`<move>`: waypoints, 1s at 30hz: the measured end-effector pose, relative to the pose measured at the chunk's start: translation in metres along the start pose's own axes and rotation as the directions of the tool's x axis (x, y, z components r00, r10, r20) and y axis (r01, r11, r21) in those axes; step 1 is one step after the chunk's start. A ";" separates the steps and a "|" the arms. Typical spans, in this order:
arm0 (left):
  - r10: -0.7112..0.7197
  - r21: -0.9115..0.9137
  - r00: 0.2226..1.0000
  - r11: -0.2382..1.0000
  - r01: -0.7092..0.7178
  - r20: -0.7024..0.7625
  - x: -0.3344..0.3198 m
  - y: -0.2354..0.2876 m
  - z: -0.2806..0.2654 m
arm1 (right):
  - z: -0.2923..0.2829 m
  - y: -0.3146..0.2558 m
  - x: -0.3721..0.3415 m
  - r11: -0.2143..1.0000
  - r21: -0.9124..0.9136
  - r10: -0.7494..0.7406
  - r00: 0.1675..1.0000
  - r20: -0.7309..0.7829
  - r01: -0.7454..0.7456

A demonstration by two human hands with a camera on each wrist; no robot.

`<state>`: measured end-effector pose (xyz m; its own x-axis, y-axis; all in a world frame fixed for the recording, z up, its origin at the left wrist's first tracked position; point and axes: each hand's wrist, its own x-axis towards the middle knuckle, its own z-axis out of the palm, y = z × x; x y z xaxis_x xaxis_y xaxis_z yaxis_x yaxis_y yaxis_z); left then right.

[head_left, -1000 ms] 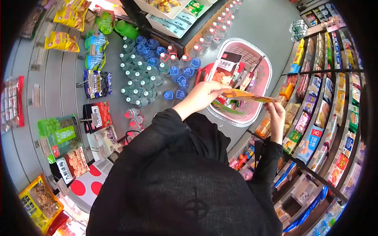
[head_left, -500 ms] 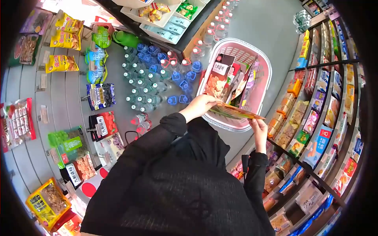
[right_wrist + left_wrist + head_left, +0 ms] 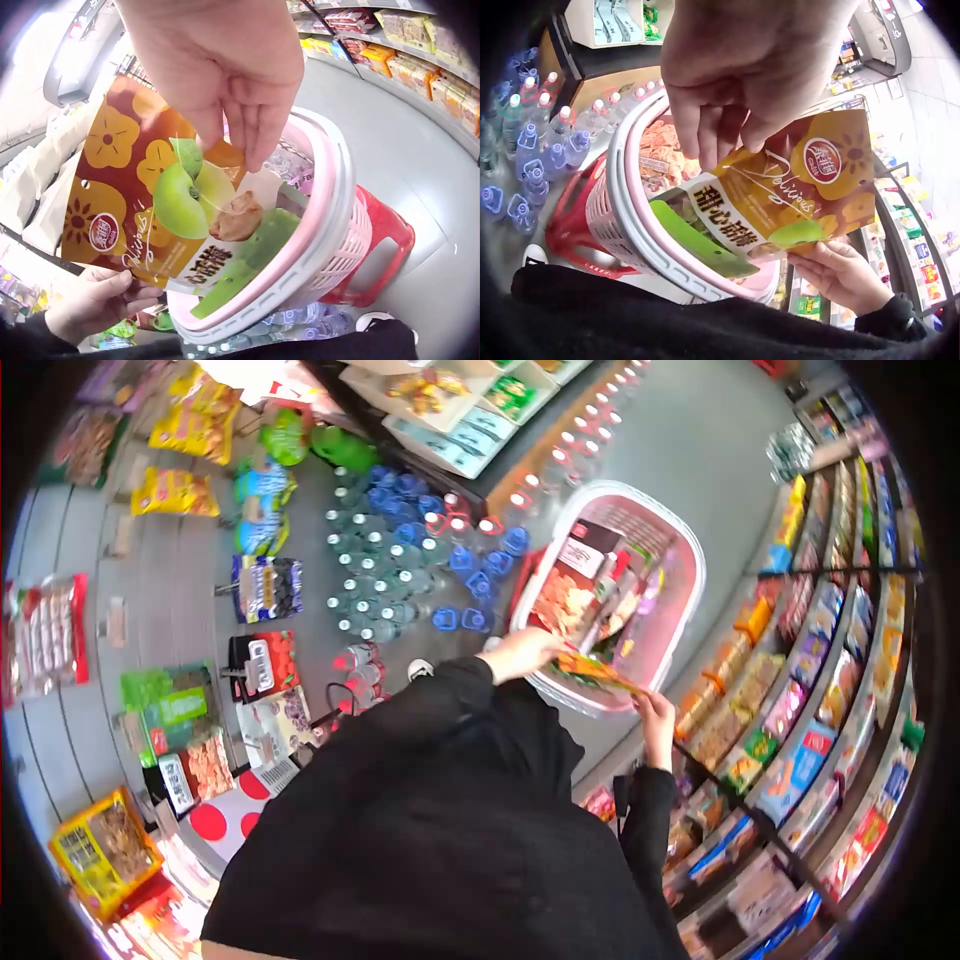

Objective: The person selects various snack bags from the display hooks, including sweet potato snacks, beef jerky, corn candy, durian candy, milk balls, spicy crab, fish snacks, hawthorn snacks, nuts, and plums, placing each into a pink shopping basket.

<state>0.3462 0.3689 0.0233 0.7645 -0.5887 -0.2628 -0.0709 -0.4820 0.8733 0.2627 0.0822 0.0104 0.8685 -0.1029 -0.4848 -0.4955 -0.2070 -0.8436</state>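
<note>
Both hands hold an orange-brown snack bag (image 3: 600,671) with a green apple picture, low over the near end of a pink basket (image 3: 690,560). My left hand (image 3: 525,653) pinches one end and my right hand (image 3: 657,727) pinches the other. In the left wrist view, the left hand (image 3: 750,75) grips the bag (image 3: 780,187) near its white label, while the right hand (image 3: 840,274) holds a lower edge. The right wrist view shows the right hand (image 3: 225,82) above and the left hand (image 3: 97,300) at the bag's (image 3: 169,202) lower edge.
Packets (image 3: 563,600) lie in the basket, which stands on a red base (image 3: 382,247). Several water bottles (image 3: 385,565) stand to its left. Snack bags (image 3: 265,588) hang on the left wall; stocked shelves (image 3: 790,700) run along the right. A display stand (image 3: 480,470) is ahead.
Both hands have brought the bag down and closer to my body, from above the basket's middle to its near end. The right hand has come leftward. The head view has shifted slightly.
</note>
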 end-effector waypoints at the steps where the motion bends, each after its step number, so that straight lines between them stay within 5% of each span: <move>1: -0.025 -0.075 0.999 0.997 0.023 -0.032 0.001 0.002 0.003 | -0.001 0.001 0.002 0.999 0.036 0.029 0.999 -0.027 -0.028; 2: 0.061 -0.123 0.992 0.990 -0.074 -0.110 0.011 -0.019 0.020 | -0.002 0.001 0.003 1.000 0.002 0.016 0.999 -0.050 -0.015; 7: 0.013 0.027 0.978 1.000 -0.008 -0.209 0.025 0.002 0.022 | -0.013 0.004 0.010 0.968 0.250 0.023 0.995 -0.096 0.002; 13: -0.140 -0.018 0.928 0.990 0.142 -0.345 0.039 0.009 0.032 | -0.015 0.001 0.041 0.994 0.082 0.085 0.989 -0.122 -0.075; 17: -0.076 -0.118 0.898 0.993 0.027 -0.433 0.041 0.001 0.035 | -0.041 0.021 0.051 0.992 0.122 0.028 0.999 -0.040 -0.023; 19: -0.086 -0.157 0.876 0.987 0.011 -0.474 0.028 0.000 0.021 | -0.047 0.006 0.042 0.997 -0.038 -0.064 0.995 0.074 0.066; 20: -0.029 -0.121 0.955 0.993 -0.008 -0.296 0.021 -0.004 0.008 | -0.043 -0.006 0.030 0.992 -0.126 -0.023 0.989 -0.146 0.004; 21: 0.024 -0.087 0.994 0.996 -0.033 -0.107 0.013 -0.011 -0.005 | -0.046 -0.022 0.022 0.985 -0.166 0.022 0.994 -0.110 -0.040; 23: 0.044 -0.081 0.989 0.995 -0.055 -0.138 -0.031 -0.007 -0.041 | -0.065 -0.020 0.029 0.990 -0.132 -0.062 0.984 -0.164 0.040; 26: -0.077 -0.074 0.971 0.995 0.062 -0.227 -0.103 -0.012 -0.089 | -0.090 -0.035 0.064 0.896 -0.350 -0.369 0.898 -0.241 0.274; 27: -0.126 -0.082 0.950 0.991 0.106 -0.285 -0.124 -0.022 -0.100 | -0.095 -0.049 0.073 0.763 -0.536 -0.529 0.825 -0.197 0.361; 30: -0.212 -0.124 0.863 0.977 0.175 -0.459 -0.184 -0.038 -0.140 | -0.018 -0.147 0.055 0.795 -0.348 -0.584 0.782 -0.217 0.497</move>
<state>0.2980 0.5863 0.0955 0.9686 -0.1080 -0.2241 0.1435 -0.4933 0.8579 0.3839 0.0892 0.1116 0.9717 -0.1704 0.1635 0.0426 -0.5545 -0.8311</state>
